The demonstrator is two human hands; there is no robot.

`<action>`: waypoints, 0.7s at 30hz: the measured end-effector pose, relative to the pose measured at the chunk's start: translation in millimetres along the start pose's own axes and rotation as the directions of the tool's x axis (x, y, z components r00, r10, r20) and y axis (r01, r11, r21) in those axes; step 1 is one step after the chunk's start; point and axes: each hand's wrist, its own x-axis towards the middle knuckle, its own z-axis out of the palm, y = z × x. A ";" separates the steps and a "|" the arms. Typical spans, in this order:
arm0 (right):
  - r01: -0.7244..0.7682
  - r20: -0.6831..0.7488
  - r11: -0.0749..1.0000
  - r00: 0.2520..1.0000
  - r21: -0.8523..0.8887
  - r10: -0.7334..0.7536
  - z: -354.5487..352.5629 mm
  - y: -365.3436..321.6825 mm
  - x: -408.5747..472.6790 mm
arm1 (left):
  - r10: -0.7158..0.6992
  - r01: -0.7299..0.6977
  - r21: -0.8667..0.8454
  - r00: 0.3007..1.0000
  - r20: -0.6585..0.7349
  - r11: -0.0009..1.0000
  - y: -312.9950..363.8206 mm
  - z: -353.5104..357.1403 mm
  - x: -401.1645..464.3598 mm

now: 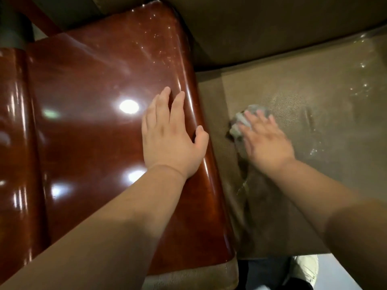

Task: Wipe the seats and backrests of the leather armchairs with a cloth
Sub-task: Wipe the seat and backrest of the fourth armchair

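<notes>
1. Glossy red-brown wood fills the left half of the view: a broad, flat armrest (100, 126) with rounded edges, and lamp glare on its polish.
2. To its right and lower lies the olive-brown leather seat (314, 143) of the armchair, with the backrest (272, 28) rising at the top of the view.
3. Wet streaks and droplets shine on the right part of the seat, and most of the seat beyond the cloth lies uncovered.
4. Along the bottom runs the seat's front edge; below it show a dark trouser leg and a pale shoe (305, 268).
5. The left hand (169, 141) lies flat on the armrest near its right edge. Its fingers are straight and close together, and the thumb hooks over the rounded edge toward the seat. It holds nothing.
6. The right hand (266, 141) presses down on a crumpled grey-white cloth (240, 122) on the left part of the seat, near the armrest. Its fingers are spread and nearly straight over the cloth, which sticks out past the fingertips. This hand is blurred.
</notes>
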 end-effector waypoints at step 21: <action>0.247 0.250 0.969 0.936 0.027 -0.246 -10.5 -50.2 64.8 | 0.003 -0.004 0.008 0.998 0.067 1.000 -4.7 0.0 1.2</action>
